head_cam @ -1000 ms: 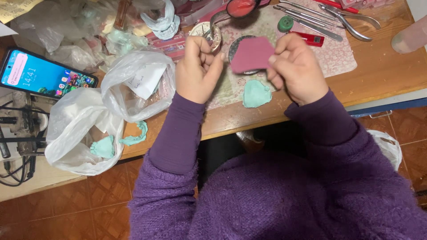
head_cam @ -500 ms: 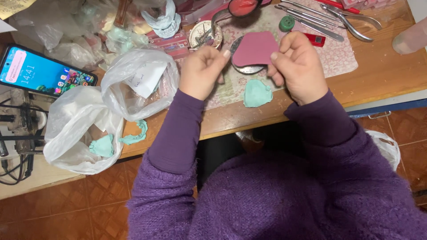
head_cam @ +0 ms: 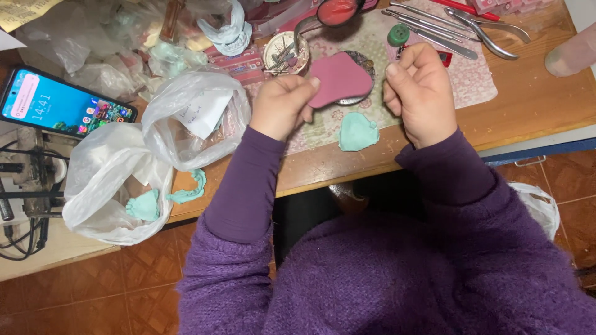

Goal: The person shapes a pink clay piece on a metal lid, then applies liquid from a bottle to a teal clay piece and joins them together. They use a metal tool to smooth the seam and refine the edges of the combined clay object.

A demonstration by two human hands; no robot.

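Note:
My left hand [head_cam: 282,107] pinches the left edge of a flat pink wax-like sheet [head_cam: 339,79] and holds it above the patterned mat [head_cam: 472,80]. My right hand [head_cam: 422,93] is apart from the sheet, just to its right, fingers curled with nothing visible in them. A pale green dental cast [head_cam: 357,131] lies on the mat just below the sheet. A round metal dish [head_cam: 359,93] shows partly under the sheet. Both arms wear purple knit sleeves.
Two clear plastic bags [head_cam: 112,180] with green casts lie at the left on the wooden bench. A lit phone [head_cam: 62,105] sits far left. Metal dental tools and pliers [head_cam: 472,28] lie at the back right. A small round tin of burs [head_cam: 285,53] stands behind my left hand.
My right hand has let go of the pink sheet and drawn a little to the right. My left hand now holds the sheet alone.

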